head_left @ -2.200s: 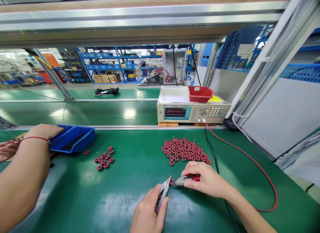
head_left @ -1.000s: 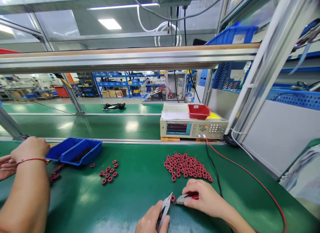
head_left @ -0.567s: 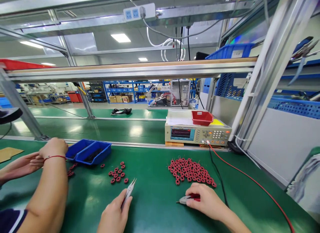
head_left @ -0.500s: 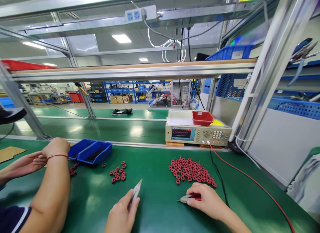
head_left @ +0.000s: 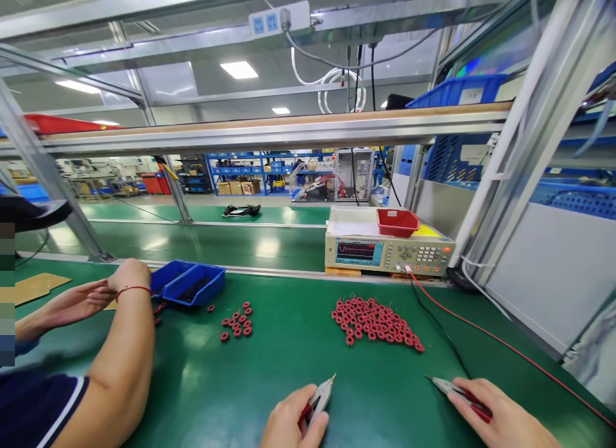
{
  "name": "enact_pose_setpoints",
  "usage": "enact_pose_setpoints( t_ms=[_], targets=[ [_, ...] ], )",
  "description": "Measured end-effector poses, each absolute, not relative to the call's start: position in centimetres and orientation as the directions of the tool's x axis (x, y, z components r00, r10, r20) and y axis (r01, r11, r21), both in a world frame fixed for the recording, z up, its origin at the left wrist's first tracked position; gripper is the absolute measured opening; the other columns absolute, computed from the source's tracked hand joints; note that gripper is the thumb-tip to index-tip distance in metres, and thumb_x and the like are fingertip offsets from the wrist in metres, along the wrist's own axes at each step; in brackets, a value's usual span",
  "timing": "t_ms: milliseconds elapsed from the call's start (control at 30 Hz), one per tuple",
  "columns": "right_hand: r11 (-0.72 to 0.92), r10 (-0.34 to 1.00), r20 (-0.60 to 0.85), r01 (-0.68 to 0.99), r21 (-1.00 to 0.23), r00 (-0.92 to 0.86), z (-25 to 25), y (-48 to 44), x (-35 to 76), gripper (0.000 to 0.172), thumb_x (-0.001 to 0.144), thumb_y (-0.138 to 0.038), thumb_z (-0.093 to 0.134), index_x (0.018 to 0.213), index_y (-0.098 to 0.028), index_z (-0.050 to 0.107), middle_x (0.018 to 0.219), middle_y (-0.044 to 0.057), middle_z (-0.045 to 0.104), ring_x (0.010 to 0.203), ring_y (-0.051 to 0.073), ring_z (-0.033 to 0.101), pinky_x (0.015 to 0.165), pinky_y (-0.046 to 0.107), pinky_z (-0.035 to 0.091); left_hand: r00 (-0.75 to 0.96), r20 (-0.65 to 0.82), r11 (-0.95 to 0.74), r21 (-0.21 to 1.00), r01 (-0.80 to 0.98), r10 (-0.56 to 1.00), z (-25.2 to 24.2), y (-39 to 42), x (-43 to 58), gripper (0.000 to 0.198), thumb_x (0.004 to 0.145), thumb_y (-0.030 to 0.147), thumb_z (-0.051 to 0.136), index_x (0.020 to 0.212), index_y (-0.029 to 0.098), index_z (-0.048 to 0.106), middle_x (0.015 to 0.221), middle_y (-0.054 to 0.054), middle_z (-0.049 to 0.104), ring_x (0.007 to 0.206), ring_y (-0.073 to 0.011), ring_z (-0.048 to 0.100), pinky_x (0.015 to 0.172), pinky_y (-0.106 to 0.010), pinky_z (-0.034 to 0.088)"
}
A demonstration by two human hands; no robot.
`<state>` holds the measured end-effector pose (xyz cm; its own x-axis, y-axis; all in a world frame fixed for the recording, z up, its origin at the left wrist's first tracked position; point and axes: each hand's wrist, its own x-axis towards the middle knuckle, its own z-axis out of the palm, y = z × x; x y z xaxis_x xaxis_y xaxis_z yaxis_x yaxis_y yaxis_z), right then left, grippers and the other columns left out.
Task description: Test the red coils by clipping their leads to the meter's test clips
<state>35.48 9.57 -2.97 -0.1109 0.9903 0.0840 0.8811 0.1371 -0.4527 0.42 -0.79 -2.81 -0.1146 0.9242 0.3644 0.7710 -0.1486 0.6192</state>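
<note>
My left hand [head_left: 292, 423] grips a silver test probe [head_left: 321, 394] with a red lead, its tip pointing up and right over the green mat. My right hand [head_left: 500, 422] holds a second probe [head_left: 450, 387] with a red grip, tip pointing left. The two probe tips are apart with nothing between them. A large pile of red wound ring cores [head_left: 373, 321] lies beyond my hands. A small cluster of the same cores [head_left: 237, 325] lies further left.
A co-worker's arm [head_left: 122, 364] and hands [head_left: 96, 294] reach in at the left, next to two blue bins [head_left: 192, 282]. A beige test meter [head_left: 387, 252] with a red tray [head_left: 397, 221] on top stands at the back; red and black leads [head_left: 481, 336] run from it.
The core held between the probe tips is gone and the probes have moved apart. My left hand swung left toward the small cluster and came back; my right hand drew back right. The camera tilted up.
</note>
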Motion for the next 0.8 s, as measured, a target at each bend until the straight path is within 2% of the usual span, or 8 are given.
enact_pose_setpoints(
  t_ms=[67, 233, 500, 600, 800],
  targets=[
    [0.08, 0.996, 0.07, 0.911, -0.405, -0.056, -2.3, 9.5, 35.9, 0.041, 0.081, -0.062, 0.038, 0.094, -0.033, 0.064, 0.1, 0.002, 0.063, 0.078, 0.024, 0.064, 0.06, 0.033, 0.048, -0.136, 0.351, -0.147, 0.67, 0.728, 0.926, -3.2, -0.8, 0.3, 0.034, 0.077, 0.039, 0.055, 0.099, 0.017, 0.069, 0.083, -0.007, 0.072, 0.064, -0.0183, 0.066, 0.061, -0.022, 0.055],
    [0.044, 0.995, 0.098, 0.959, -0.279, -0.017, -0.1, 10.0, 34.9, 0.038, 0.088, -0.052, 0.035, 0.094, -0.028, 0.064, 0.092, 0.003, 0.062, 0.073, 0.023, 0.063, 0.057, 0.031, 0.044, -0.171, 0.286, -0.116, 0.762, 0.637, 0.943, -3.6, -0.4, -0.6, 0.043, 0.077, 0.051, 0.058, 0.098, 0.015, 0.07, 0.093, -0.008, 0.071, 0.082, -0.0215, 0.067, 0.077, -0.024, 0.054],
    [0.07, 0.989, 0.143, 0.984, -0.165, -0.047, 1.1, 11.7, 32.2, 0.036, 0.093, -0.042, 0.035, 0.088, -0.022, 0.064, 0.085, 0.005, 0.06, 0.069, 0.021, 0.062, 0.051, 0.026, 0.036, -0.086, 0.225, -0.109, 0.729, 0.676, 0.97, -2.9, -0.2, -1.1, 0.044, 0.08, 0.05, 0.056, 0.103, 0.015, 0.068, 0.099, -0.006, 0.071, 0.087, -0.02, 0.068, 0.077, -0.022, 0.054],
    [0.142, 0.982, 0.145, 0.975, -0.172, -0.118, 1.1, 11.4, 31.3, 0.032, 0.092, -0.041, 0.038, 0.091, -0.024, 0.064, 0.086, 0.003, 0.06, 0.072, 0.019, 0.061, 0.054, 0.026, 0.038, -0.089, 0.236, -0.112, 0.719, 0.686, 0.968, -2.7, -0.3, -1.0, 0.043, 0.079, 0.049, 0.057, 0.102, 0.015, 0.069, 0.097, -0.006, 0.071, 0.086, -0.02, 0.068, 0.075, -0.021, 0.055],
    [0.432, 0.9, 0.194, 0.861, -0.268, -0.391, 0.9, 9.5, 29.6, 0.025, 0.091, -0.039, 0.044, 0.1, -0.026, 0.064, 0.092, 0.002, 0.061, 0.083, 0.017, 0.06, 0.067, 0.025, 0.045, -0.092, 0.251, -0.121, 0.716, 0.688, 0.964, -2.0, -0.5, -0.8, 0.041, 0.078, 0.049, 0.058, 0.1, 0.016, 0.07, 0.095, -0.007, 0.071, 0.083, -0.022, 0.069, 0.073, -0.024, 0.056]
  ],
)
